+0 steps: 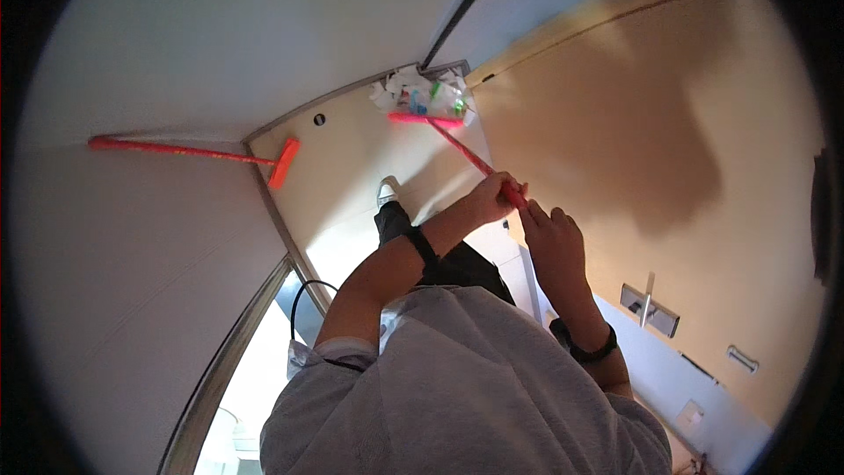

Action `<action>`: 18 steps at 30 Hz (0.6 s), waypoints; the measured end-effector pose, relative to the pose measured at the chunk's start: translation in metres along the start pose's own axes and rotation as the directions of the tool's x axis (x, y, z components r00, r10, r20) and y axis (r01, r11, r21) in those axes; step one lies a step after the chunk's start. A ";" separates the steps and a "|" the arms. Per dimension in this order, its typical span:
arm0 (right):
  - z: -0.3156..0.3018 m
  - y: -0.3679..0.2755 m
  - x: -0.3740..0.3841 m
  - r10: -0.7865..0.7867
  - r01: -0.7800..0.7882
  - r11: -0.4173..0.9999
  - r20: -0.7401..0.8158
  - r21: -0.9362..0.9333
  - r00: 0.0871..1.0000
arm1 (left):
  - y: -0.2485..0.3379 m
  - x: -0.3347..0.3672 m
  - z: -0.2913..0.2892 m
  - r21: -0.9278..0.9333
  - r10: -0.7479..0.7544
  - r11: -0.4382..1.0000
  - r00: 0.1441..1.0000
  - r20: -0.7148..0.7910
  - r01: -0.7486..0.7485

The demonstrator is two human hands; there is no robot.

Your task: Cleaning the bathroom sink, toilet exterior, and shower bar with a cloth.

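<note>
The fingers (512, 183) of the left hand (492, 200) curl closed around the red handle of a broom (464, 151), while the right hand (556, 246) meets its upper end (I cannot tell how tightly those fingers close, as the back of the hand covers them). The broom's pink head lies beyond both hands, against a heap of litter (420, 88); the individual pieces are hard to make out. The pale floor (338, 163) runs to a corner beside a tan door (563, 123). An orange-headed, long-handled tool (224, 156) stands at the left wall (132, 220).
</note>
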State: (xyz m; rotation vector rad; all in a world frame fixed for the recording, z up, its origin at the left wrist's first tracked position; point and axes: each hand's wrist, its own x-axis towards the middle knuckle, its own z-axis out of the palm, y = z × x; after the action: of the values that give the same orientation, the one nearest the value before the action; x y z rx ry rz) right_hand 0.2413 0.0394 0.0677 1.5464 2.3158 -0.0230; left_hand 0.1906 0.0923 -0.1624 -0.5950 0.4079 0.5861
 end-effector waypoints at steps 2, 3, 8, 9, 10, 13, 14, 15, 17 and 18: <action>0.018 0.007 -0.007 0.028 -0.027 0.998 -0.016 0.054 0.999 | -0.007 0.017 -0.010 0.037 0.027 0.999 1.000 -0.002 -0.027; 0.022 0.013 -0.008 0.034 -0.030 0.994 -0.036 0.107 0.999 | -0.009 0.018 -0.008 0.052 0.054 0.997 0.999 0.005 -0.055; 0.024 0.049 -0.041 0.142 -0.128 0.958 -0.036 0.256 0.989 | -0.034 -0.009 0.026 0.196 -0.049 0.974 0.955 -0.292 0.110; 0.025 0.058 -0.047 0.150 -0.130 0.955 -0.054 0.268 0.987 | -0.039 -0.025 0.042 0.218 -0.035 0.971 0.955 -0.295 0.103; 0.027 0.067 -0.057 0.142 -0.112 0.956 -0.093 0.272 0.986 | -0.042 -0.044 0.049 0.266 -0.048 0.954 0.946 -0.320 0.138; 0.031 0.087 -0.078 0.116 -0.072 0.956 -0.142 0.286 0.983 | -0.036 -0.082 0.047 0.332 0.013 0.938 0.944 -0.329 0.102; 0.033 0.093 -0.083 0.103 -0.063 0.953 -0.118 0.297 0.988 | -0.028 -0.098 0.046 0.390 0.048 0.921 0.983 -0.176 0.025; 0.035 0.097 -0.087 0.085 -0.053 0.950 -0.093 0.307 0.992 | -0.023 -0.117 0.048 0.433 0.076 0.899 0.997 -0.018 -0.061; 0.051 0.103 -0.087 0.080 -0.033 0.946 -0.131 0.323 0.988 | -0.027 -0.167 0.074 0.441 0.356 0.768 0.882 0.309 -0.464; 0.056 0.105 -0.084 0.067 -0.012 0.946 -0.162 0.324 0.985 | -0.018 -0.189 0.084 0.442 0.420 0.691 0.815 0.399 -0.572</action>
State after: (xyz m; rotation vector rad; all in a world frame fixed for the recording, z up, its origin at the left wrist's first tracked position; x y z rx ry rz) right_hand 0.3802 -0.0049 0.0595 1.8139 2.5111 -0.2831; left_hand 0.0735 0.0589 0.0057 0.1765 0.4583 1.0207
